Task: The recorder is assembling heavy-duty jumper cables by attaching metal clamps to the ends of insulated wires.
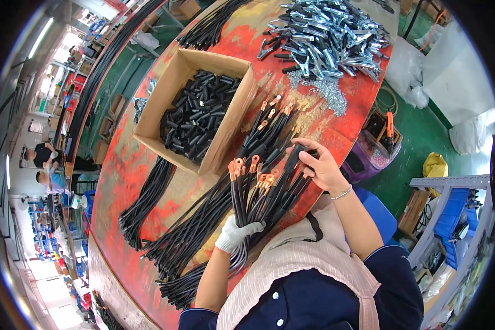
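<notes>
My left hand (237,234), in a white glove, is closed round a bundle of black cables (238,203). Copper ring lugs (254,163) show at the upper ends of these cables. My right hand (323,169), bare with a bracelet at the wrist, pinches a black tubular sleeve (293,158) between thumb and fingers. This sleeve stands at the top of the bundle's right side; whether a cable runs inside it I cannot tell. Beyond the held bundle, more lugged cable ends (273,113) lie on the table.
An open cardboard box (234,129) of black sleeves (198,113) stands on the worn red table (129,159). Metal spring clamps (330,41) are heaped at the far right, beside small metal parts (333,98). Cable bundles (148,203) lie left. A purple bin (368,157) stands beyond the right edge.
</notes>
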`<action>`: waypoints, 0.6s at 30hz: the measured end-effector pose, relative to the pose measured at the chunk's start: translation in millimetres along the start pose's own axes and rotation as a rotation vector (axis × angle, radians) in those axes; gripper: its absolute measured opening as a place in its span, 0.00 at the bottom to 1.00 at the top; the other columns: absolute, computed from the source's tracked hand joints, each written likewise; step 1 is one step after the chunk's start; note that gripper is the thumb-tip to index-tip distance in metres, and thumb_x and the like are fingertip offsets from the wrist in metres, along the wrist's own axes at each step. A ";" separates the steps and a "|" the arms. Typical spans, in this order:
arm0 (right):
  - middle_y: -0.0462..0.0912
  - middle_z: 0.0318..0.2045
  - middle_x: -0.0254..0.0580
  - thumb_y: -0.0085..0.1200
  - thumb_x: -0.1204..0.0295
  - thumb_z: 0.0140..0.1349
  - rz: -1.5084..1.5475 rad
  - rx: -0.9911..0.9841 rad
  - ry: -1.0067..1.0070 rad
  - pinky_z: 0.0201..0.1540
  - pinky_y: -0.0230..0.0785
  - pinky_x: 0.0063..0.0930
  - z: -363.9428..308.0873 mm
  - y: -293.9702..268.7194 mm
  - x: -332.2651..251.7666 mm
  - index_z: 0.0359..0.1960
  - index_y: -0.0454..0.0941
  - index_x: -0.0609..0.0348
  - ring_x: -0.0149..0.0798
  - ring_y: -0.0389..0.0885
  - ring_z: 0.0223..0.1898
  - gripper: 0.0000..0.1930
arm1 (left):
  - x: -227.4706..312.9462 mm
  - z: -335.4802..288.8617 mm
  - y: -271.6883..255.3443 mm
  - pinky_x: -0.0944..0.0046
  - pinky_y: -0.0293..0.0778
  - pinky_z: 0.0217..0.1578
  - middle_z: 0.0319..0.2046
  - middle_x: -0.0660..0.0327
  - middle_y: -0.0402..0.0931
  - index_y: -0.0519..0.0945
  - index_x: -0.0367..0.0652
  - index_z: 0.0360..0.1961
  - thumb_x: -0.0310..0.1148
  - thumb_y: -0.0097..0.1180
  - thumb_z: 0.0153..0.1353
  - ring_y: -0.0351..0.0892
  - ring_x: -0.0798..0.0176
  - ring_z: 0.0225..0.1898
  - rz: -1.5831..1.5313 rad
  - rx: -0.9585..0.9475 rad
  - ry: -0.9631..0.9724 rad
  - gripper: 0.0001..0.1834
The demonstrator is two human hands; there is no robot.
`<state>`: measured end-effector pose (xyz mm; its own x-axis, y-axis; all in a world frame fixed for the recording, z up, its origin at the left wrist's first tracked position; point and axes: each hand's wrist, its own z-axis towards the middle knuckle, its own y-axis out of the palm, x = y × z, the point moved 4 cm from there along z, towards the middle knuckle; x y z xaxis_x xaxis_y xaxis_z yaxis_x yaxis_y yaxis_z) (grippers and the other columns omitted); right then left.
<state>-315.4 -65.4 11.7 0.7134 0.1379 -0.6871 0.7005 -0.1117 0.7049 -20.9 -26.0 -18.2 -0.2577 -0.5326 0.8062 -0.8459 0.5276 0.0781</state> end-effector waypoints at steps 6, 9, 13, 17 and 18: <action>0.82 0.40 0.38 0.66 0.66 0.54 -0.853 -0.079 0.015 0.50 0.68 0.29 -24.3 13.8 36.1 0.44 0.78 0.60 0.32 0.77 0.42 0.18 | 5.4 4.2 12.2 0.66 0.76 0.40 0.33 0.60 0.82 0.81 0.35 0.41 0.23 0.64 0.52 0.81 0.66 0.35 -0.053 0.098 0.050 0.14; 0.83 0.38 0.45 0.69 0.62 0.51 -0.884 -0.198 0.068 0.47 0.70 0.32 -33.0 10.5 94.9 0.40 0.79 0.64 0.40 0.80 0.41 0.20 | 5.6 7.4 12.1 0.67 0.75 0.38 0.33 0.61 0.82 0.81 0.36 0.40 0.26 0.65 0.52 0.80 0.68 0.34 0.058 0.178 0.077 0.13; 0.81 0.35 0.64 0.57 0.51 0.57 -1.563 -0.341 0.342 0.44 0.74 0.44 -45.2 -14.3 111.0 0.43 0.70 0.71 0.62 0.81 0.38 0.29 | 5.2 7.3 5.5 0.67 0.75 0.38 0.33 0.61 0.82 0.81 0.37 0.39 0.26 0.64 0.52 0.80 0.67 0.35 0.089 0.199 0.076 0.12; 0.80 0.44 0.53 0.53 0.67 0.63 -1.065 -0.201 0.159 0.52 0.70 0.34 -32.0 -18.4 70.4 0.50 0.69 0.68 0.47 0.80 0.47 0.19 | -0.1 3.3 2.5 0.66 0.76 0.44 0.37 0.59 0.82 0.81 0.36 0.41 0.26 0.65 0.52 0.81 0.66 0.39 -0.181 0.111 -0.008 0.14; 0.79 0.47 0.47 0.52 0.70 0.65 -0.917 -0.198 0.051 0.54 0.69 0.31 -28.8 -17.2 57.1 0.51 0.69 0.67 0.40 0.78 0.49 0.17 | 2.1 3.8 3.5 0.66 0.76 0.44 0.37 0.58 0.82 0.80 0.35 0.40 0.25 0.65 0.51 0.81 0.65 0.39 -0.167 0.110 0.002 0.14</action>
<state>-287.3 -27.3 -34.6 -0.1207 0.1319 -0.9839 0.9690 0.2310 -0.0879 -26.1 -27.8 -18.4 -0.1086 -0.6053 0.7885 -0.9227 0.3566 0.1466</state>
